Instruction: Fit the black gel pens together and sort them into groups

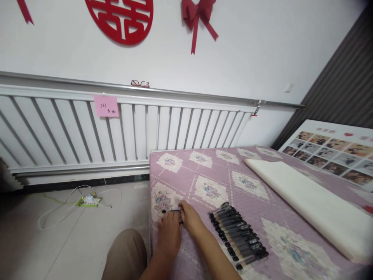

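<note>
Both my hands rest on the near left corner of a pink patterned mattress point(221, 171). My left hand point(169, 233) and my right hand point(190, 217) meet over a black pen point(170, 211) that lies on the cover, its tip sticking out to the left. My right hand's fingers are pinched on the pen's right end. My left hand's fingers curl down just below the pen, touching it or close to it. To the right lies a row of several black pens point(237, 235) side by side.
A white roll of paper point(309, 204) lies across the mattress on the right, with a photo collage board point(335, 149) behind it. A white radiator point(125, 128) with a pink note point(106, 105) lines the wall. A power strip with cables point(89, 201) lies on the floor. My knee point(125, 254) is at the bottom.
</note>
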The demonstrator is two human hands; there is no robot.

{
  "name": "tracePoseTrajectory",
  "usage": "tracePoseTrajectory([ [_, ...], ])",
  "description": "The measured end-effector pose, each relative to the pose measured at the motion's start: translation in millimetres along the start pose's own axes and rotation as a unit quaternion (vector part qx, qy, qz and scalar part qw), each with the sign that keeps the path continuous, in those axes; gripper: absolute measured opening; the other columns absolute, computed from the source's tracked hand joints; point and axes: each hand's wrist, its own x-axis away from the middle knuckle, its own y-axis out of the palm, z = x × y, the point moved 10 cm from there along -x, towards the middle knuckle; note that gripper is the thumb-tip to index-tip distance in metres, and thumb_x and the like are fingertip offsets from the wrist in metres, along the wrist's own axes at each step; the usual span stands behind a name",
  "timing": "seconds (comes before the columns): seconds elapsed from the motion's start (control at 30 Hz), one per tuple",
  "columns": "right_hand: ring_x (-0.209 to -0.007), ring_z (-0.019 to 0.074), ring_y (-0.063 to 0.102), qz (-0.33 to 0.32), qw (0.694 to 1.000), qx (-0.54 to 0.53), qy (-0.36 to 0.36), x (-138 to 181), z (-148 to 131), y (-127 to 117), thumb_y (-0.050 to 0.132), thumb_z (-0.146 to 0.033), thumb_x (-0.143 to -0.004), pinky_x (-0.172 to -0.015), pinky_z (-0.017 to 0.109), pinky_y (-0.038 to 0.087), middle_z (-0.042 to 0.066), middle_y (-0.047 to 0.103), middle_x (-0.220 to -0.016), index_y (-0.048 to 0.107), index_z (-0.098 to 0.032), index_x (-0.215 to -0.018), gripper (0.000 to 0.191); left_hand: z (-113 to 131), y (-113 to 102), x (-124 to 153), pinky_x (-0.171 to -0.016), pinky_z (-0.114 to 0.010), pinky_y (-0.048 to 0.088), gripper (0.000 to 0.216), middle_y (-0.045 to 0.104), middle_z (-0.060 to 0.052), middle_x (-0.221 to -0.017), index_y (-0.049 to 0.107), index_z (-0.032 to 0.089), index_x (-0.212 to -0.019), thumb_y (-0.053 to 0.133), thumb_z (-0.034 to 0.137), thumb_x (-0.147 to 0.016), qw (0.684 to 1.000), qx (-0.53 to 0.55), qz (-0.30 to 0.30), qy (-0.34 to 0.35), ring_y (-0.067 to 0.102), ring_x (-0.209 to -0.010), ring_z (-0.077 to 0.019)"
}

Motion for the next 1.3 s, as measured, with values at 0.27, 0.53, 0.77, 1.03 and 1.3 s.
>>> tracePoseTrajectory([
  [0.27, -0.090, 0.0189, 0.059, 0.016, 0.998, -0.042, -0.038, 3.4, -25.3, -5.8, 0.046, -0.009, -0.071, -0.084, 0.028, 0.043, 0.006, 0.068, -0.094, 0.062, -0.020, -0.097, 0.032, -21.9, -9.3, 8.2, -0.093, -0.039, 0.033, 0.028, 0.056, -0.009, -0.110, 0.054, 0.017, -0.111, 0.054, 0.019, -0.083, 0.990, 0.008, 0.129, -0.057, 0.047, -0.109, -0.0257],
  [0.53, -0.077, 0.0196, 0.064, 0.176, 0.975, -0.122, 0.058, 94.2, 28.6, -40.0, 0.046, -0.031, -0.084, -0.072, 0.028, 0.050, 0.005, 0.070, -0.083, 0.065, -0.021, -0.086, 0.022, -14.6, -6.6, 4.6, -0.095, -0.040, 0.032, 0.041, 0.054, -0.006, -0.114, 0.053, 0.023, -0.116, 0.061, 0.016, -0.077, 0.994, 0.009, 0.105, -0.030, 0.045, -0.112, -0.0250],
  [0.77, -0.078, 0.0187, 0.065, 0.182, 0.977, -0.096, 0.056, 139.8, 26.5, -27.5, 0.045, -0.027, -0.084, -0.072, 0.027, 0.050, 0.005, 0.070, -0.082, 0.066, -0.021, -0.083, 0.021, 10.8, -20.6, 15.8, -0.095, -0.038, 0.031, 0.036, 0.055, -0.005, -0.114, 0.057, 0.025, -0.112, 0.057, 0.012, -0.079, 0.989, 0.025, 0.129, 0.074, 0.046, -0.110, -0.0226],
  [1.03, -0.077, 0.0175, 0.063, 0.207, 0.968, -0.125, 0.061, 140.1, 21.2, -36.1, 0.043, -0.019, -0.083, -0.073, 0.025, 0.047, 0.005, 0.068, -0.080, 0.064, -0.020, -0.082, 0.021, 32.2, -22.2, 26.1, -0.088, -0.036, 0.035, 0.024, 0.061, -0.003, -0.103, 0.065, 0.025, -0.094, 0.050, 0.012, -0.080, 0.975, 0.000, 0.138, 0.173, 0.051, -0.101, -0.0213],
  [1.3, -0.071, 0.0158, 0.061, 0.233, 0.945, -0.218, 0.068, 149.8, 32.1, -39.6, 0.046, -0.022, -0.082, -0.066, 0.022, 0.047, 0.003, 0.066, -0.076, 0.065, -0.019, -0.082, 0.019, 40.0, -12.3, 32.3, -0.085, -0.036, 0.039, 0.022, 0.061, -0.003, -0.101, 0.064, 0.026, -0.094, 0.047, 0.016, -0.083, 0.956, -0.037, 0.148, 0.251, 0.054, -0.099, -0.0219],
])
